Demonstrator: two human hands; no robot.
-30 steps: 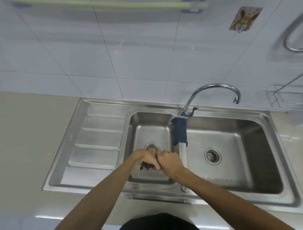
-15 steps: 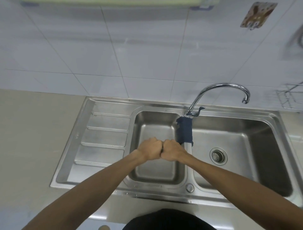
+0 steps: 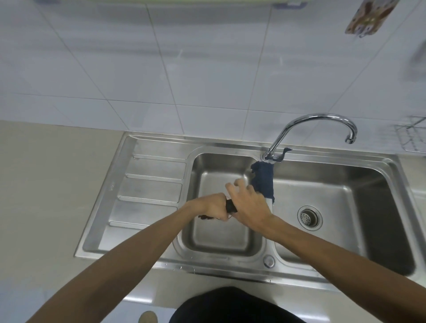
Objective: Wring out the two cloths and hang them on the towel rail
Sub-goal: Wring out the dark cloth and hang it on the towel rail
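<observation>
Over the left sink basin (image 3: 221, 239) my left hand (image 3: 213, 207) is clenched round a twisted dark cloth (image 3: 230, 206); its ends stick out at both sides of the fist. My right hand (image 3: 249, 205) sits against the cloth's right end with its fingers spread and lifted, so its grip is loose. A second cloth, dark blue (image 3: 262, 179), lies draped over the divider between the two basins, just behind my right hand. The towel rail (image 3: 161, 1) runs along the wall at the very top edge, mostly cut off.
A curved chrome tap (image 3: 318, 120) rises behind the divider, spout over the right basin (image 3: 345, 198). A ribbed draining board (image 3: 147, 191) lies left of the basins, beige counter (image 3: 46, 184) beyond. A wire rack (image 3: 412, 138) hangs at the right edge.
Both fists were pressed together on the cloth. Now my right hand has opened its fingers and shifted along the cloth, while the left keeps its grip.
</observation>
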